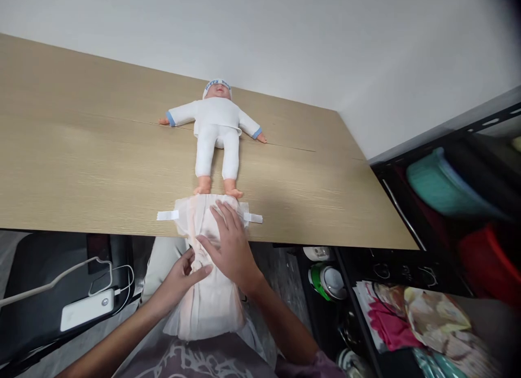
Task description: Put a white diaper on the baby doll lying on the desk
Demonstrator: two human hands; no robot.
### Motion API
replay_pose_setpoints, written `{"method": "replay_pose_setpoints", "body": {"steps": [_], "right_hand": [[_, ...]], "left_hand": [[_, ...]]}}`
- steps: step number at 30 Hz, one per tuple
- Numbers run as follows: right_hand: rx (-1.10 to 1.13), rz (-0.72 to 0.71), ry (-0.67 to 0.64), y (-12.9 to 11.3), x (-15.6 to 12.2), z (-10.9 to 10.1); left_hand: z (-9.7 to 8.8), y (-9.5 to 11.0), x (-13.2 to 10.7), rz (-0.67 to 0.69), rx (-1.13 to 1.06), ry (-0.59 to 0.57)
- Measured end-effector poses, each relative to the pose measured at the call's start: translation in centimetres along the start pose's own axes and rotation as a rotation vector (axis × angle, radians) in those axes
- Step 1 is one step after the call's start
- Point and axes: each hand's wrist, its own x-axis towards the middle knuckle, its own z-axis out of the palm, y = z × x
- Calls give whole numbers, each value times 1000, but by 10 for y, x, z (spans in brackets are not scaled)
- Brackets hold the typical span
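Note:
A baby doll (216,134) in a white suit and cap lies on its back on the wooden table (81,161), feet toward me. An opened white diaper (211,296) with side tabs lies over the table's near edge, just below the doll's feet, and hangs down onto my lap. My right hand (230,242) rests flat on the diaper with fingers stretched out. My left hand (179,283) pinches a gathered fold at the diaper's left edge.
A white power bank (87,309) with cables lies on a dark surface at lower left. To the right stands a dark rack with a teal container (442,185), a red item (486,264), coloured cloths (427,318) and a green-lidded jar (325,280).

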Motion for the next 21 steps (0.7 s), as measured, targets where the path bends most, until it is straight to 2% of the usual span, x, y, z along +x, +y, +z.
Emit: {"method": "replay_pose_setpoints", "body": {"steps": [3,5,8,10,12,15,16,17,18,21], "right_hand": [[-85,14,-157,7,18,13],[-118,17,-206,12,19,19],[-139,19,-197,16,17,23],[-146,28,-178,15,16,25],[-149,36,-162,13,16,27],[-154,46,-139,12,17,30],[-157,48,-134,12,18,31],[-162,50,-134,12,18,31],[-167,52,-135,13,18,32],[-171,51,-138,15,18,33]], "left_hand": [[-16,6,-5,37,162,-88],[-32,24,-14,59,310,-137],[-57,69,-23,180,583,-203],[-68,106,-16,342,736,-261],[-71,139,7,572,916,-247],[-61,176,67,970,1296,-67],[-55,184,89,1049,1426,-21],[-49,189,112,1105,1542,-33],[-43,192,133,1157,1632,-93],[-26,196,179,1259,1776,-328]]}}
